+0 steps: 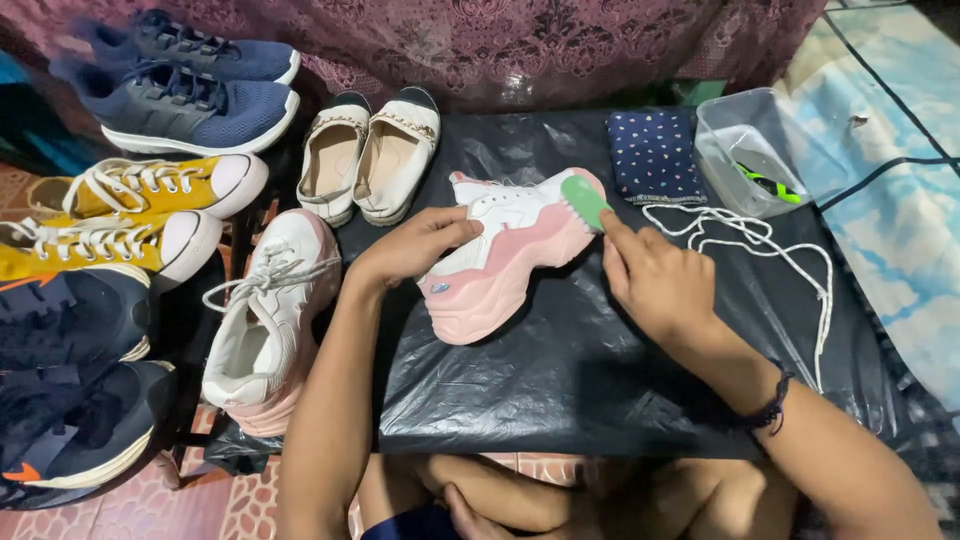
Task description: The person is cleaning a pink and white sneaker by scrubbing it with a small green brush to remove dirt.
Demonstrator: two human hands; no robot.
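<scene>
Right hand [655,280] grips a green brush [585,200], pressed against the toe of a pink-and-white sneaker [500,255]. Left hand [415,245] clasps the sneaker's upper, holding it tipped on its side on the black plastic sheet [580,370]. A loose white lace [770,250] lies right of the brush, near a dotted navy cloth [655,155] and a clear plastic tub [755,150]. The matching sneaker [265,320] lies left of the sheet, beside cream flats [375,155].
</scene>
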